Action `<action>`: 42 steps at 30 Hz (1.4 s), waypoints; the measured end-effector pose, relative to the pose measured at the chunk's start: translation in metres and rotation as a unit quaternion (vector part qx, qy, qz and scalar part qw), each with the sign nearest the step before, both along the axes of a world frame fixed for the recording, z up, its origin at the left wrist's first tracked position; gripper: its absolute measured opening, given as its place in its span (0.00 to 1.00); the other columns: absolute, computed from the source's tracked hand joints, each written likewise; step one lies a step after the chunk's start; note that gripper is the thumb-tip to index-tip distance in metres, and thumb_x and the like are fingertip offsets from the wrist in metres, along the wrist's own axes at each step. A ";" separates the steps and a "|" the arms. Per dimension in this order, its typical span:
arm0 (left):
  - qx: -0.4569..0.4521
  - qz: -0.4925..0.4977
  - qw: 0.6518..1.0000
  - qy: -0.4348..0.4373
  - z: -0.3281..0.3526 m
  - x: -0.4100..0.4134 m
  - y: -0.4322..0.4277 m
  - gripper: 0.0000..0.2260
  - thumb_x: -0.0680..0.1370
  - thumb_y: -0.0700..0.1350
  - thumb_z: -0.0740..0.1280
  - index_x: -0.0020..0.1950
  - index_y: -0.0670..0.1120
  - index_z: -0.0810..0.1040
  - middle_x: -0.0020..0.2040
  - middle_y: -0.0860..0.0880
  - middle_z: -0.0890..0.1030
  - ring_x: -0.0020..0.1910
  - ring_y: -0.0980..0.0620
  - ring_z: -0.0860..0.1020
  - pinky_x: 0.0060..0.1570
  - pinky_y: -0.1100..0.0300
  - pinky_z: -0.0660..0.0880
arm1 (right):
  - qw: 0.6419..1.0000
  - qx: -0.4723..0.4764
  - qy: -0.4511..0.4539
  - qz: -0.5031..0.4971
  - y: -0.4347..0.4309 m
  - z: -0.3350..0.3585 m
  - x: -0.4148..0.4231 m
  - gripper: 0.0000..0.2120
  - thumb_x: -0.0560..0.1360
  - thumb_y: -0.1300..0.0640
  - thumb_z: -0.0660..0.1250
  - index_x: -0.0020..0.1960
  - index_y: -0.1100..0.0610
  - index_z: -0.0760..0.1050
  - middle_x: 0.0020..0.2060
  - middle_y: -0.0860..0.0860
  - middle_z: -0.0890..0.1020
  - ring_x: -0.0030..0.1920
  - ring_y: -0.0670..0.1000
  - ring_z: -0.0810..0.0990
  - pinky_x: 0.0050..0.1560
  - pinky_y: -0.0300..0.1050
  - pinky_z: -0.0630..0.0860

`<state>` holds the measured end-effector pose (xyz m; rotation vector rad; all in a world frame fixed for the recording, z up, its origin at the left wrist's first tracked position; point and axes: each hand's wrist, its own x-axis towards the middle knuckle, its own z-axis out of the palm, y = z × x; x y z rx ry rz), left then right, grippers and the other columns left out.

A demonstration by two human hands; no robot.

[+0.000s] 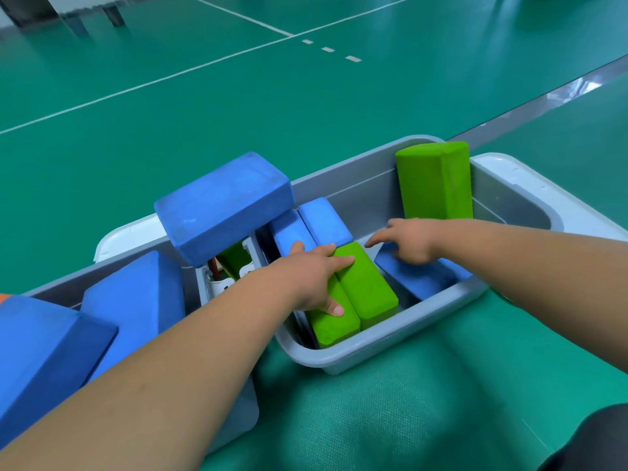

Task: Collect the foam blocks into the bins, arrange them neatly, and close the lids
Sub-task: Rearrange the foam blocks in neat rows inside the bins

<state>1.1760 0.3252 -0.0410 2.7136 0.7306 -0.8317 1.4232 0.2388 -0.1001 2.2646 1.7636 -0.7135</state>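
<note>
A grey bin [390, 348] stands on the green floor in front of me. Two green foam blocks [367, 294] lie side by side in its near part, and my left hand [309, 277] grips the left one, thumb on its side and fingers over the top. My right hand [407, 243] rests with curled fingers on a blue block [418, 280] lying tilted at the bin's right. Two more blue blocks [316, 222] stand behind, and a tall green block [435, 181] leans upright at the far wall. A second grey bin [234, 406] on the left holds several blue blocks [136, 300].
A large blue block [221, 209] rests across the two bins' rims. White lids [530, 185] lie behind the bins, one also at the left [125, 236]. Green sports floor with white lines stretches ahead. A dark shape [594, 440] sits at the bottom right.
</note>
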 end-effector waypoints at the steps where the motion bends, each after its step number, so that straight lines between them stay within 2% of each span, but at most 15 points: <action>1: 0.000 -0.001 1.000 -0.001 0.000 0.000 0.000 0.46 0.74 0.63 0.75 0.83 0.68 0.48 0.85 0.61 0.46 0.82 0.37 0.47 0.76 0.34 0.60 | 1.000 -0.001 -0.021 -0.008 -0.002 0.006 0.002 0.29 0.81 0.59 0.57 0.74 0.30 0.67 0.69 0.53 0.69 0.65 0.62 0.75 0.67 0.55 0.72; 4: 0.002 -0.003 1.000 -0.002 0.001 -0.002 0.000 0.45 0.75 0.63 0.75 0.83 0.68 0.48 0.85 0.61 0.46 0.82 0.38 0.46 0.76 0.33 0.60 | 0.999 -0.004 -0.033 -0.038 -0.007 0.018 0.005 0.30 0.78 0.59 0.54 0.71 0.30 0.71 0.72 0.54 0.69 0.69 0.61 0.73 0.71 0.55 0.69; 6: 0.001 -0.003 1.000 0.001 0.002 -0.002 -0.002 0.45 0.75 0.63 0.75 0.83 0.67 0.48 0.85 0.61 0.46 0.82 0.37 0.45 0.76 0.33 0.60 | 0.998 -0.018 -0.027 -0.061 -0.012 0.021 -0.002 0.23 0.79 0.46 0.60 0.71 0.30 0.69 0.70 0.54 0.71 0.69 0.59 0.74 0.70 0.55 0.70; 8: 0.001 -0.001 1.000 0.002 0.003 -0.001 -0.003 0.45 0.75 0.63 0.75 0.83 0.67 0.48 0.85 0.61 0.46 0.82 0.37 0.45 0.76 0.33 0.60 | 0.996 -0.039 -0.054 -0.056 -0.016 0.017 -0.013 0.31 0.71 0.30 0.69 0.72 0.33 0.64 0.67 0.51 0.68 0.63 0.62 0.78 0.61 0.54 0.73; 9: 0.002 -0.001 1.000 0.003 0.004 -0.001 -0.003 0.45 0.75 0.63 0.75 0.83 0.67 0.48 0.85 0.61 0.46 0.82 0.37 0.45 0.76 0.32 0.60 | 0.994 -0.058 -0.077 -0.053 -0.018 0.013 -0.019 0.37 0.68 0.29 0.73 0.71 0.35 0.62 0.66 0.52 0.67 0.59 0.62 0.79 0.55 0.53 0.73; 11: 0.005 -0.003 1.000 0.006 0.004 -0.001 -0.004 0.45 0.75 0.63 0.74 0.83 0.67 0.48 0.85 0.60 0.45 0.83 0.37 0.45 0.76 0.32 0.60 | 0.990 -0.073 -0.119 -0.037 -0.021 0.008 -0.032 0.40 0.68 0.35 0.77 0.72 0.39 0.59 0.66 0.54 0.67 0.52 0.62 0.80 0.48 0.53 0.73; 14: 0.007 -0.005 1.000 0.011 0.007 -0.002 -0.006 0.45 0.76 0.63 0.74 0.84 0.66 0.47 0.85 0.60 0.45 0.83 0.36 0.46 0.76 0.32 0.60 | 0.989 -0.034 -0.135 -0.052 -0.024 0.008 -0.037 0.36 0.71 0.38 0.74 0.71 0.43 0.59 0.64 0.55 0.68 0.46 0.62 0.78 0.46 0.53 0.76; 18: 0.009 -0.003 1.000 0.009 0.008 -0.002 -0.007 0.45 0.76 0.63 0.74 0.84 0.66 0.47 0.85 0.59 0.46 0.83 0.36 0.46 0.76 0.32 0.60 | 0.987 0.059 -0.061 -0.133 -0.029 0.027 -0.014 0.36 0.69 0.38 0.71 0.72 0.46 0.61 0.61 0.57 0.74 0.53 0.62 0.79 0.55 0.55 0.76; 22: 0.005 0.001 1.000 0.012 0.009 -0.001 -0.006 0.45 0.76 0.62 0.74 0.84 0.66 0.48 0.85 0.59 0.46 0.83 0.36 0.46 0.76 0.32 0.60 | 0.970 0.123 0.035 -0.208 -0.028 0.052 0.003 0.35 0.72 0.41 0.71 0.76 0.48 0.64 0.64 0.57 0.78 0.53 0.57 0.75 0.51 0.50 0.71; 26: 0.007 0.002 1.000 0.010 0.009 0.000 -0.006 0.45 0.76 0.63 0.74 0.84 0.66 0.49 0.85 0.59 0.47 0.83 0.36 0.46 0.77 0.33 0.59 | 0.970 0.130 0.054 -0.198 -0.029 0.065 0.000 0.35 0.69 0.39 0.70 0.73 0.42 0.65 0.62 0.52 0.78 0.55 0.56 0.76 0.53 0.51 0.74; 30: 0.006 0.002 1.000 0.010 0.007 0.001 -0.005 0.45 0.75 0.63 0.75 0.83 0.66 0.49 0.85 0.59 0.46 0.83 0.36 0.46 0.77 0.33 0.58 | 0.975 0.132 0.047 -0.170 -0.025 0.068 -0.006 0.38 0.67 0.36 0.69 0.75 0.39 0.63 0.67 0.53 0.77 0.61 0.58 0.76 0.58 0.54 0.76; 32: 0.007 0.000 1.000 0.012 0.008 0.000 -0.005 0.45 0.75 0.63 0.74 0.84 0.66 0.49 0.85 0.59 0.46 0.83 0.36 0.46 0.77 0.33 0.58 | 0.978 0.122 0.050 -0.158 -0.022 0.062 -0.014 0.41 0.70 0.36 0.70 0.79 0.42 0.60 0.73 0.53 0.74 0.67 0.58 0.75 0.64 0.54 0.74; 35: 0.013 -0.002 1.000 0.020 0.008 0.000 -0.006 0.45 0.75 0.64 0.73 0.83 0.67 0.48 0.85 0.60 0.46 0.82 0.36 0.47 0.77 0.34 0.59 | 0.990 0.059 0.062 -0.111 -0.023 0.036 -0.028 0.46 0.77 0.33 0.66 0.85 0.47 0.47 0.81 0.53 0.63 0.78 0.57 0.65 0.75 0.51 0.64; 38: 0.015 0.000 1.000 0.018 0.005 0.001 -0.004 0.45 0.75 0.65 0.74 0.83 0.67 0.47 0.85 0.60 0.46 0.82 0.36 0.48 0.77 0.34 0.58 | 0.997 0.003 0.046 -0.063 -0.023 0.020 -0.030 0.44 0.81 0.30 0.55 0.85 0.47 0.36 0.80 0.60 0.65 0.78 0.60 0.65 0.76 0.53 0.63; 42: 0.016 -0.001 1.000 0.017 0.005 0.001 -0.004 0.46 0.75 0.65 0.73 0.83 0.67 0.47 0.85 0.60 0.46 0.82 0.36 0.48 0.77 0.34 0.58 | 0.998 0.001 0.040 -0.052 -0.024 0.025 -0.019 0.38 0.82 0.30 0.51 0.84 0.41 0.38 0.80 0.60 0.63 0.78 0.61 0.64 0.76 0.53 0.62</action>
